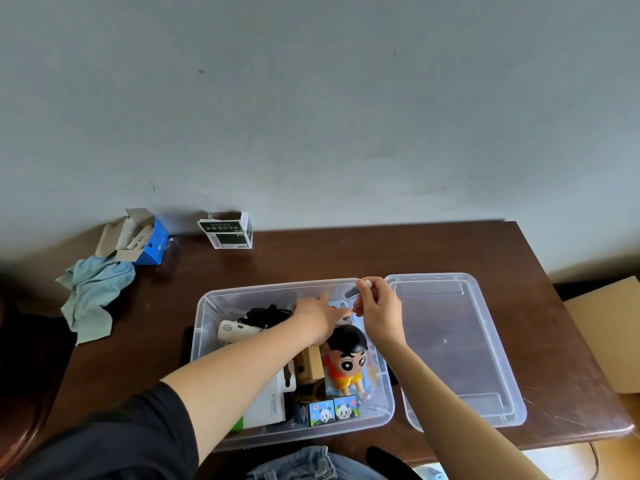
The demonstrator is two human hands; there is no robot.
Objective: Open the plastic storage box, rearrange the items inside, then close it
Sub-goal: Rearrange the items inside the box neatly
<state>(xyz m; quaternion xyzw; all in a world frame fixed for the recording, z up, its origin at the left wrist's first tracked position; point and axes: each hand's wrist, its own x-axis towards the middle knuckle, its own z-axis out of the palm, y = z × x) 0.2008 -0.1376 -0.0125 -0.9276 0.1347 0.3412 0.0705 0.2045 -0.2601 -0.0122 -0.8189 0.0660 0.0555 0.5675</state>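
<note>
Two hands at work inside open storage box (207,308), mid-worktop (346,251); lid (464,348) lies just right of it.
Right hand (379,308) pinches small dark tube (351,291) at far rim: light, rigid, probably slippery. Left hand (317,315) reaches flat, unclenched, among contents near figurine (346,362); grasp unclear. Box walls thin, likely flexible; lift by rims.

Left hand (317,315) reaches forward, palm down, fingers extended; right hand (377,306) is raised, fingers pinched together.
</note>
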